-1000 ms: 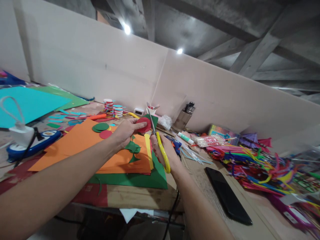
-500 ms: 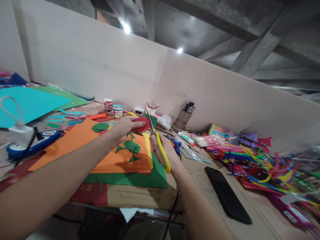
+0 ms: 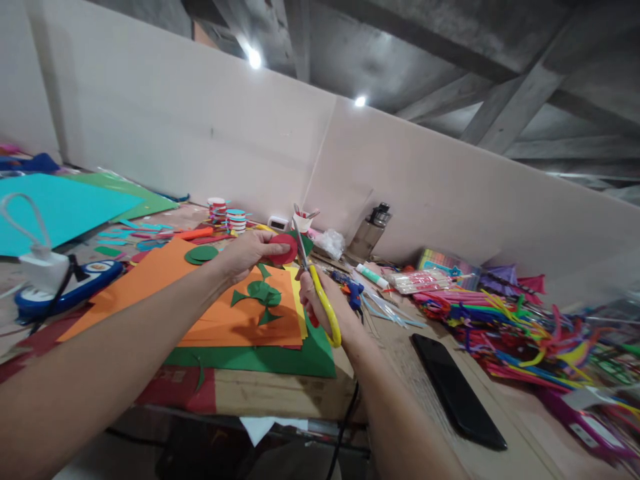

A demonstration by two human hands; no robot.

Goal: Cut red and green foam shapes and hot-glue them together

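Between the thumb and fingers of my left hand (image 3: 250, 255) is a red paper circle (image 3: 286, 249), with a green paper piece (image 3: 303, 243) behind it. My right hand (image 3: 325, 300) grips yellow-handled scissors (image 3: 326, 303), their blades pointing up and away at the right edge of the red circle. Below the hands, green paper scraps (image 3: 265, 293) lie on a stack of orange paper sheets (image 3: 210, 320). Green paper circles (image 3: 201, 255) rest at the back of that stack. Whether the blades are closed on the green paper I cannot tell.
A black phone (image 3: 457, 390) lies at the right, beside many coloured pipe cleaners (image 3: 500, 320). A glue stick (image 3: 373, 275), a blue glue gun (image 3: 354, 292) and a dark bottle (image 3: 369, 233) are farther back. Blue sheets (image 3: 60, 207) and a power plug (image 3: 45, 267) are at left.
Both hands stay in nearly the same place. The red circle and the green piece have shifted very slightly to the left against the scissor blades.
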